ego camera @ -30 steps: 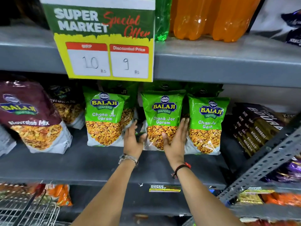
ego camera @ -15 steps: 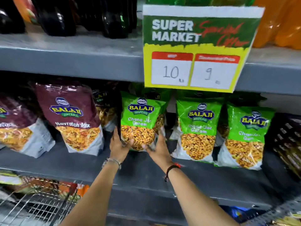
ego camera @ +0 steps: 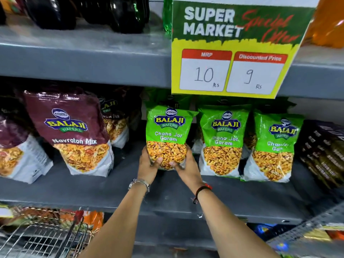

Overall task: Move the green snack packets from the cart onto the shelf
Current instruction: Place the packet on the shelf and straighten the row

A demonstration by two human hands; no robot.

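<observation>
Grey metal shelving (ego camera: 83, 56), price sign (ego camera: 232, 53), dim store light

Interior of a supermarket aisle. The setting is identified by a printed promotional card (ego camera: 236, 47) reading "SUPER MARKET Special Offer", fixed to the edge of a grey metal shelf (ego camera: 83, 58), on which an MRP of 10 Rs and a discounted price of 9 Rs are handwritten. Branded snack goods are displayed in rows facing outward: green snack packets (ego camera: 222, 138) labelled "Chana Jor Garam" beside maroon packets (ego camera: 68, 127) labelled "Navratan Mix". Soft-drink bottles (ego camera: 126, 13) are stocked on the tier above, and dark biscuit packs (ego camera: 323, 151) are stacked at right. A wire shopping cart (ego camera: 42, 239) is seen at lower left
</observation>
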